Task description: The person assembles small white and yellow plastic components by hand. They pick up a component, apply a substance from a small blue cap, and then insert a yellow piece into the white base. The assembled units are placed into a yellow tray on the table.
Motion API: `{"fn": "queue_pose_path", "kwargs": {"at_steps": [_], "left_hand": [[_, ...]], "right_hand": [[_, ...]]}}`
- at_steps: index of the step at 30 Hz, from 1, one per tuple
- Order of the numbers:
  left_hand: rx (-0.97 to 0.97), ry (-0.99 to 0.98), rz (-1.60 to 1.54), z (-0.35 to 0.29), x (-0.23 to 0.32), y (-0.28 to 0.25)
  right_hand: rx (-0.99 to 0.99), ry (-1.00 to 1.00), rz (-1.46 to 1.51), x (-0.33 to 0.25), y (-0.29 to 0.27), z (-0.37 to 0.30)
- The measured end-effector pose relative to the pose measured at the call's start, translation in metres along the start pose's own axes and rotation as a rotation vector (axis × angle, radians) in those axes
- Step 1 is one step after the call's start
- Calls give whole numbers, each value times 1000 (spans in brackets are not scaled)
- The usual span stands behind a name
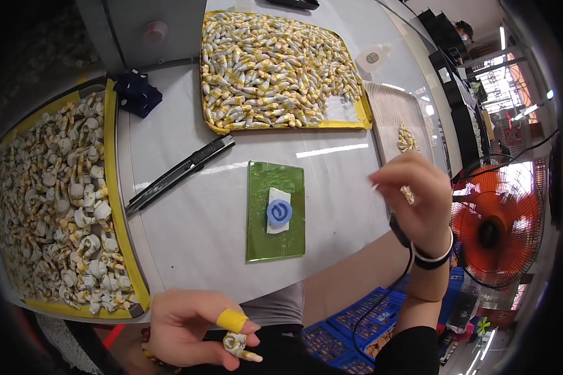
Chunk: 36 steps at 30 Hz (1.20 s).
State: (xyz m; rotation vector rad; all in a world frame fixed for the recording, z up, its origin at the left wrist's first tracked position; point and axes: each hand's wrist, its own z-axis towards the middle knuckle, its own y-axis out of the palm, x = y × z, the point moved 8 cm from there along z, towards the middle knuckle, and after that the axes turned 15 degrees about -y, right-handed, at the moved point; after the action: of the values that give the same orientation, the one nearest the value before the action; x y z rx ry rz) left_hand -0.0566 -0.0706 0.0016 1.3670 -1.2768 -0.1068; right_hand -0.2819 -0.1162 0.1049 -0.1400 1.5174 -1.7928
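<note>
At the lower edge my left hand (191, 325) pinches a small white-and-yellow painted figurine (234, 342) between thumb and fingers. Yellow tape (232, 320) is wrapped round one of its fingers. My right hand (419, 190) is raised at the right, beside a pale tray (388, 112) with a few small yellow-and-white pieces (407, 137). Its thumb and fingertips are drawn together; whatever they may hold is too small to make out. Between the hands a green rectangular plate (275, 247) lies on the table, bearing a white pad (278, 194) and a round blue cap (279, 213).
A yellow-edged tray (275, 69) of small cone-like pieces stands at the back. Another yellow-edged tray (62, 206), full of white-and-yellow figurines, fills the left. A black utility knife (181, 172) and dark blue cloth (137, 94) lie between them. An orange fan (491, 228) stands right.
</note>
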Motion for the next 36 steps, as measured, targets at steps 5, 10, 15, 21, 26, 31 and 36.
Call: {"fn": "queue_pose_path", "kwargs": {"at_steps": [5,10,15,21,26,31,36], "left_hand": [[-42,-10,-13,-6,1,4],[59,-35,-25,-14,-2,-5],[42,-12,-48,-14,-2,-6],[-103,5,-2,-8,3,0],[5,79,-26,-9,2,-7],[37,145,108,-7,10,-6],[41,396,416,-16,21,0]], "right_hand": [[-136,-212,62,-35,50,21],[-187,-212,70,-34,64,31],[-268,-253,23,-36,74,35],[-284,-268,-20,-37,76,36],[-285,-274,-35,-37,78,35],[-258,-258,-51,-36,77,35],[-77,-231,123,-48,59,36]]}}
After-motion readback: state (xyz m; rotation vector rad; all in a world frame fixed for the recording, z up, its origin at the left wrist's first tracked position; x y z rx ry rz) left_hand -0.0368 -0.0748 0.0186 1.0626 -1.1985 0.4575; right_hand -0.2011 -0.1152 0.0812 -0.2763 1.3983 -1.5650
